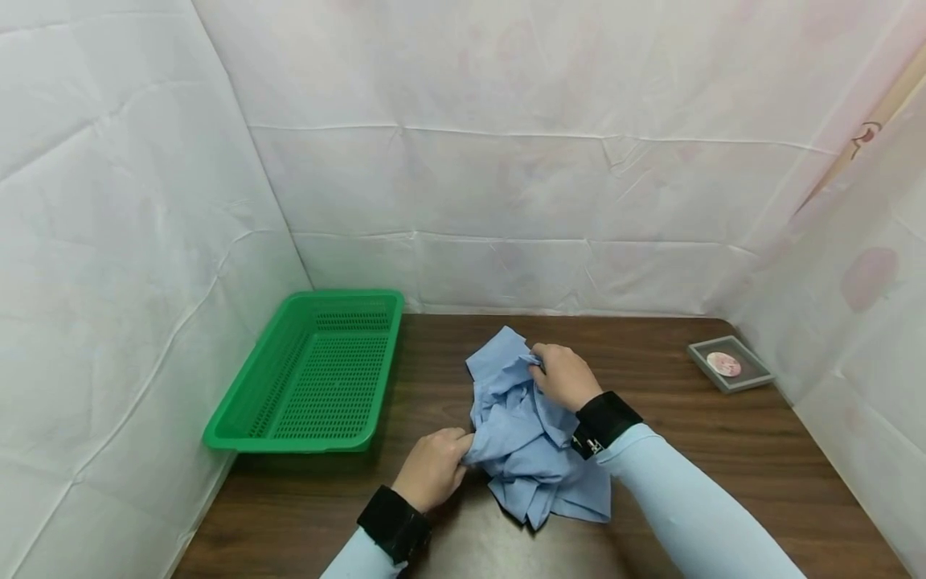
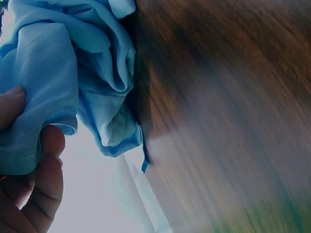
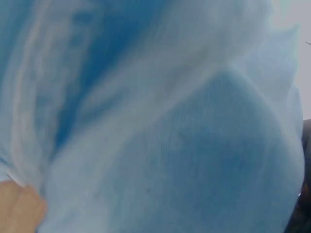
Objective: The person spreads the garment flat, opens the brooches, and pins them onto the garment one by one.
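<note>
A crumpled light-blue garment [image 1: 517, 434] with stitched hems lies in loose folds on the table, in the middle of the head view. At its near left edge my left hand [image 1: 434, 466] pinches a hemmed end. The left wrist view has the thumb on top of this cloth [image 2: 43, 73] and bent fingers [image 2: 52, 145] beneath. My right hand [image 1: 566, 376] grips a bunched fold near the garment's far end, fingertips partly hidden in the cloth. Blue fabric [image 3: 194, 145] fills most of the right wrist view, blurred, with a bit of the hand at the lower left corner.
On the left of the brown wooden table [image 1: 687, 450] stands a green perforated basket [image 1: 304, 445] with nothing in it. A small grey square dish [image 1: 752, 383] with a round pink-and-white piece [image 1: 723, 364] sits at the far right. White sheets [image 1: 506, 185] enclose the back and sides.
</note>
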`<act>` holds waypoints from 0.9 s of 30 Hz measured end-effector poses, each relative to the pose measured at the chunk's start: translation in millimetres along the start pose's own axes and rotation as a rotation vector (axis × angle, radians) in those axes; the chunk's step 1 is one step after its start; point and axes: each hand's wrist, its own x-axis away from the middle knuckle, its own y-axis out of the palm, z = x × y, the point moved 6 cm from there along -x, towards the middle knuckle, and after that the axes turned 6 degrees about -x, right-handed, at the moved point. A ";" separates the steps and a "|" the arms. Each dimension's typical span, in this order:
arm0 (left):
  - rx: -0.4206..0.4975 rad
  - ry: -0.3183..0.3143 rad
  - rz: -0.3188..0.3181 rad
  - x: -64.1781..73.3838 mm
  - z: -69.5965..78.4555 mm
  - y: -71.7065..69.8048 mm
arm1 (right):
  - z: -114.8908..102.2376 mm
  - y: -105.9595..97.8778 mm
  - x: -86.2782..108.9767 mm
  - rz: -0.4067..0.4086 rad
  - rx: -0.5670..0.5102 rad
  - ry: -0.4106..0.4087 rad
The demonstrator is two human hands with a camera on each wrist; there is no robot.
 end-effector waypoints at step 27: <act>-0.065 -0.115 0.112 5.6 -30.7 -39.2 | 4.4 -125.2 8.5 0.334 -0.104 -0.044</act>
